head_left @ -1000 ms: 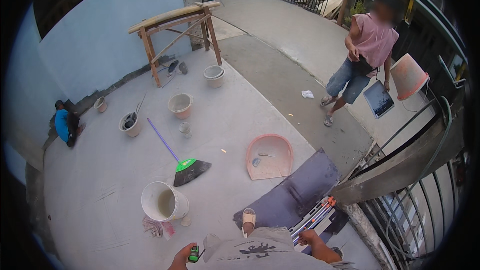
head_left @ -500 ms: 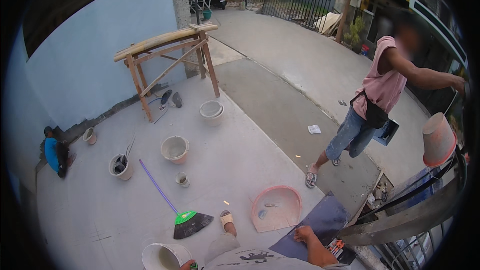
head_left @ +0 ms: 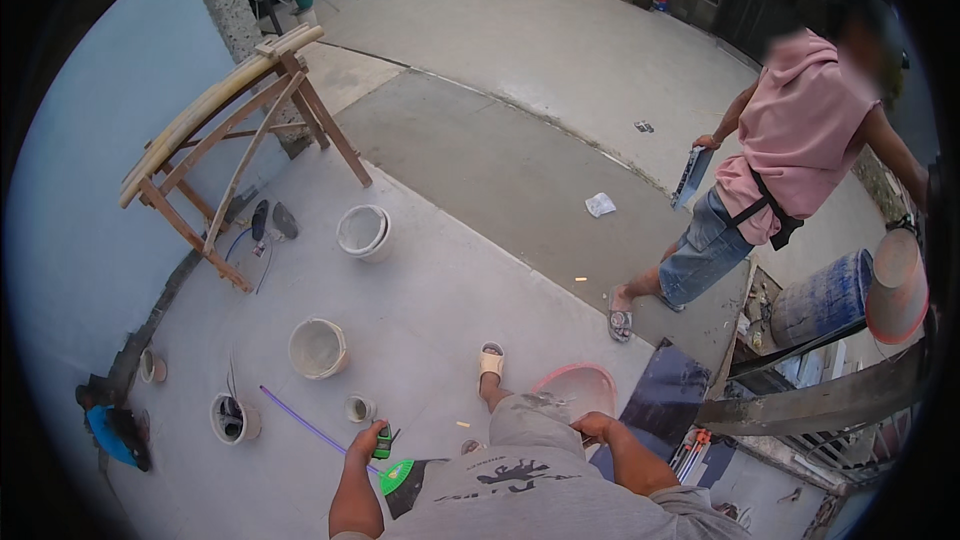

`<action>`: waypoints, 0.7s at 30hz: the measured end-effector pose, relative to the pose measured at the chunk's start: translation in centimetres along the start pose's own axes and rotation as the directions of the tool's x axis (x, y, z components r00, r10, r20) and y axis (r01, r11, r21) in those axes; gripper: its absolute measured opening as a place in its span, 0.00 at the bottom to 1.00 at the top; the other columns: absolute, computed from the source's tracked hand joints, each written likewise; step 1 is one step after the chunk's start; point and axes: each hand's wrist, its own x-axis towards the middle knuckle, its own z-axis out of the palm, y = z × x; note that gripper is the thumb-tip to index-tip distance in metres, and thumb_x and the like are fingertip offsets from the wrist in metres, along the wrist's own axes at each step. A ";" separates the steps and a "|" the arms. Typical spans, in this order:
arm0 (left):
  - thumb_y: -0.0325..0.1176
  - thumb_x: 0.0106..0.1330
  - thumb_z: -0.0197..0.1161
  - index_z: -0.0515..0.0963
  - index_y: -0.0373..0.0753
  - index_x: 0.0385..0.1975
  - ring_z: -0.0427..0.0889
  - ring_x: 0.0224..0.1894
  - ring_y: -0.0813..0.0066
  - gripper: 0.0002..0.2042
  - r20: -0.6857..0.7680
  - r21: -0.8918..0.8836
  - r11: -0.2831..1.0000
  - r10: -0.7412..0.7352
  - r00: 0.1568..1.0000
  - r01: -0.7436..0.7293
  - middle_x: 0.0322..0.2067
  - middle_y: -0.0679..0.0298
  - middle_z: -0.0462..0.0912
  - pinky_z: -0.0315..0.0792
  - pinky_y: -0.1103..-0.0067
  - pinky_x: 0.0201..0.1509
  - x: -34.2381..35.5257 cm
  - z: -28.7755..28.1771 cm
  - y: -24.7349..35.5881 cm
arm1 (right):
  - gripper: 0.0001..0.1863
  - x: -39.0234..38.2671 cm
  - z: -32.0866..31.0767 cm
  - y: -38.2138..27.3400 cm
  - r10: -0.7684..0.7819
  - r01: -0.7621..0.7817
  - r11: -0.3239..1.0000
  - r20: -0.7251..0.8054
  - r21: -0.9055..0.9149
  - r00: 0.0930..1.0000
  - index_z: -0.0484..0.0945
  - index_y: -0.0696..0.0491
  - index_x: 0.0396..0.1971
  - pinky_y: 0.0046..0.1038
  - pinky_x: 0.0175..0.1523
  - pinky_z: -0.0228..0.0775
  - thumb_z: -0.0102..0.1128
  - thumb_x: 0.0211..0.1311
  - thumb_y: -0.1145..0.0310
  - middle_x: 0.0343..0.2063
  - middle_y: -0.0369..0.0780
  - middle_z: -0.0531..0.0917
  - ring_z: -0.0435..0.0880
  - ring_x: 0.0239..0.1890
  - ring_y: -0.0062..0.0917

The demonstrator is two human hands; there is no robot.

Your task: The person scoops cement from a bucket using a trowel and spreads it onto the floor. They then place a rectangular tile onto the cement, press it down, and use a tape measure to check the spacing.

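Observation:
My left hand (head_left: 364,439) is closed around a green and black tape measure (head_left: 384,442), held out over the floor beside the green head of a broom (head_left: 402,480). The broom's purple stick (head_left: 300,423) slants away to the left. Against the leg of my grey shorts (head_left: 535,425), my right hand (head_left: 598,426) has its fingers curled, and what they hold, if anything, is hidden. Just beyond that hand lies a shallow reddish basin (head_left: 585,385), partly covered by my leg. A dark board (head_left: 665,385) rests to the right of it.
Several buckets stand about, including a pale one (head_left: 319,348) and a small pail (head_left: 360,408). A wooden trestle (head_left: 210,140) is far left. A co-worker in pink (head_left: 800,130) stands right, holding a flat blue-grey tool (head_left: 690,178). Another person (head_left: 112,430) crouches at the left wall.
My left hand has come up into view with the tape measure. My right hand has moved from the dark board to my shorts. The co-worker has turned, and my view has shifted.

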 end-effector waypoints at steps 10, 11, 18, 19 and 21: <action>0.56 0.59 0.64 0.74 0.51 0.36 0.79 0.26 0.69 0.17 0.046 -0.211 0.971 -0.106 0.993 0.113 0.26 0.67 0.78 0.76 0.63 0.35 10.5 2.8 11.5 | 0.08 6.5 -9.7 -22.1 -0.096 0.147 0.976 -0.288 0.160 0.953 0.80 0.58 0.31 0.36 0.31 0.80 0.65 0.59 0.69 0.26 0.40 0.82 0.84 0.27 0.30; 0.56 0.59 0.64 0.75 0.51 0.35 0.79 0.26 0.69 0.17 0.046 -0.154 0.986 -0.062 0.997 0.068 0.24 0.68 0.77 0.76 0.62 0.35 11.2 4.0 13.4 | 0.08 7.0 -12.0 -24.2 -0.112 0.179 0.968 -0.335 0.177 0.936 0.79 0.58 0.32 0.35 0.30 0.80 0.64 0.60 0.68 0.27 0.41 0.82 0.84 0.27 0.30; 0.58 0.60 0.64 0.77 0.49 0.32 0.78 0.25 0.69 0.18 0.116 -0.035 0.977 -0.206 0.972 0.212 0.24 0.67 0.78 0.75 0.65 0.34 16.0 10.9 28.1 | 0.10 8.2 -21.6 -38.2 -0.160 0.312 0.910 -0.463 0.273 0.872 0.78 0.58 0.36 0.31 0.29 0.80 0.61 0.62 0.66 0.29 0.42 0.82 0.85 0.27 0.31; 0.58 0.60 0.63 0.77 0.49 0.32 0.78 0.25 0.69 0.18 0.129 -0.008 0.973 -0.227 0.965 0.230 0.24 0.67 0.78 0.75 0.65 0.33 17.7 11.9 30.8 | 0.10 9.0 -22.8 -39.1 -0.135 0.306 0.903 -0.477 0.300 0.868 0.78 0.58 0.36 0.32 0.29 0.79 0.61 0.62 0.66 0.29 0.41 0.82 0.85 0.27 0.31; 0.59 0.60 0.63 0.77 0.48 0.32 0.78 0.25 0.69 0.19 0.153 0.044 0.967 -0.254 0.955 0.250 0.24 0.67 0.78 0.75 0.66 0.33 21.6 14.2 36.9 | 0.10 11.0 -25.0 -39.9 -0.088 0.294 0.884 -0.489 0.363 0.868 0.78 0.57 0.35 0.33 0.28 0.79 0.61 0.62 0.65 0.29 0.41 0.82 0.85 0.27 0.31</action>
